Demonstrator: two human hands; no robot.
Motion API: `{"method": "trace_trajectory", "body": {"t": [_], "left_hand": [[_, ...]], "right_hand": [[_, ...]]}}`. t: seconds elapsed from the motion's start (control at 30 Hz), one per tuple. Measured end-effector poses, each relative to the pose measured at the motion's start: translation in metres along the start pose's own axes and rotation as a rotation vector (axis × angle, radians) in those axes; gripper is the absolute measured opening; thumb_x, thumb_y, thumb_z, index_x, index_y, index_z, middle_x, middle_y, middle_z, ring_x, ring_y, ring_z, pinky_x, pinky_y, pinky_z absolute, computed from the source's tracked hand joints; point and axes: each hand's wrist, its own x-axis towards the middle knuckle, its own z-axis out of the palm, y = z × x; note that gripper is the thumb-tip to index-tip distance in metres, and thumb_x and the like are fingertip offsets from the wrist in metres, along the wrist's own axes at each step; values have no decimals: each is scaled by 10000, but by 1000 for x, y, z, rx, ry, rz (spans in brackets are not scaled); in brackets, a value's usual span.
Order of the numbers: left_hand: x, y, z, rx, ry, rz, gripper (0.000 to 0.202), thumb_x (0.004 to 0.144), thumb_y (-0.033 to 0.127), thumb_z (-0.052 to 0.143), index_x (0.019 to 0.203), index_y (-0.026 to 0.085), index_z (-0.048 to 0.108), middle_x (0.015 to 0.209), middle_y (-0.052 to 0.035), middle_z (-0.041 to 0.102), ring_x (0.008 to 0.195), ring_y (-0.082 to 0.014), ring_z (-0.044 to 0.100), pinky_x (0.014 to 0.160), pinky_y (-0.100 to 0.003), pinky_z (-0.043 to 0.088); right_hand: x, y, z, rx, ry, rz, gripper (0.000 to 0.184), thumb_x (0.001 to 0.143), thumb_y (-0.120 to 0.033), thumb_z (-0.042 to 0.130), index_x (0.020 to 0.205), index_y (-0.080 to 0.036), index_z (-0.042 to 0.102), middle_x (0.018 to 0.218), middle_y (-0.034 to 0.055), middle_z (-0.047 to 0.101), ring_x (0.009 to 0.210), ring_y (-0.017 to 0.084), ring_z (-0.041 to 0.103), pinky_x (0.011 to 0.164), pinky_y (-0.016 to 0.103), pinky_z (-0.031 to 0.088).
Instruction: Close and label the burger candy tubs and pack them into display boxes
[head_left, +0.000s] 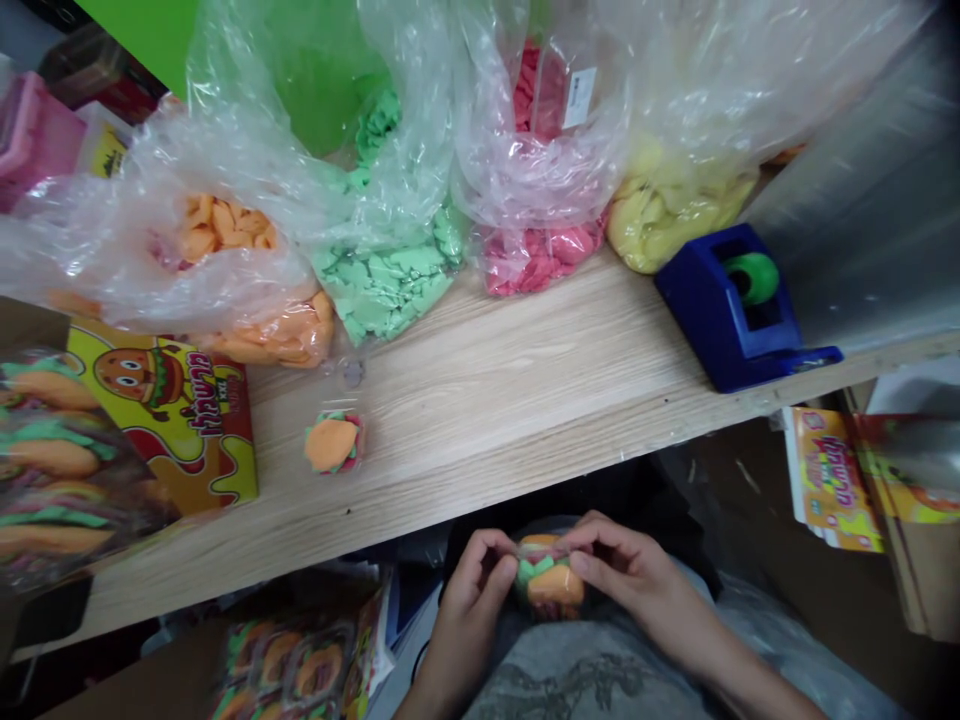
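Close to my lap, a toy-like burger in clear plastic packaging point(553, 583) is held between my two hands. It has orange bun pieces with a green layer. My left hand point(478, 592) pinches the left side of the packaging with thumb and fingers. Pinching its right upper edge is my right hand point(622, 562). On the table beyond lies another burger in a clear plastic container point(332, 445), with an orange top and green and red layers. No hand touches that one.
Bags of orange pieces point(274, 325), green pieces point(390, 285), red pieces point(536, 258) and yellow pieces point(660, 215) line the table's back. A blue tape dispenser point(701, 315) stands right. A printed burger box point(180, 410) is left; several packed burgers point(311, 670) lie below the table's front edge.
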Motion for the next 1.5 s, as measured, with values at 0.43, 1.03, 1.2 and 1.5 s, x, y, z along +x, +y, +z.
{"method": "trace_trajectory", "body": {"t": [0.43, 1.03, 1.2, 1.5], "left_hand": [[24, 26, 4, 281, -150, 196, 110, 834, 260, 504, 767, 185, 550, 747, 8, 528, 719, -142, 489, 681, -242, 369], [18, 0, 10, 188, -40, 207, 205, 884, 289, 407, 740, 180, 503, 712, 11, 481, 689, -133, 460, 655, -239, 359], [14, -9, 19, 64, 26, 144, 124, 861, 286, 392, 850, 184, 462, 783, -2, 488, 755, -143, 486, 700, -246, 397], [17, 36, -11, 181, -215, 163, 135, 855, 257, 478, 812, 183, 582, 793, -5, 558, 782, -142, 512, 726, -229, 381]], "right_hand": [[10, -1, 3, -88, 65, -70, 123, 793, -284, 591, 771, -175, 643, 739, 6, 552, 740, 149, 522, 689, 256, 404], [4, 19, -10, 60, 14, -5, 174, 812, -371, 584, 854, -228, 675, 838, 19, 621, 835, 169, 570, 784, 253, 419], [3, 27, -6, 369, 151, 70, 175, 793, -407, 597, 849, -247, 645, 842, 12, 631, 824, 172, 564, 767, 279, 431], [9, -11, -4, -57, -29, -55, 139, 797, -324, 606, 850, -226, 690, 810, 11, 589, 790, 152, 549, 721, 250, 407]]}}
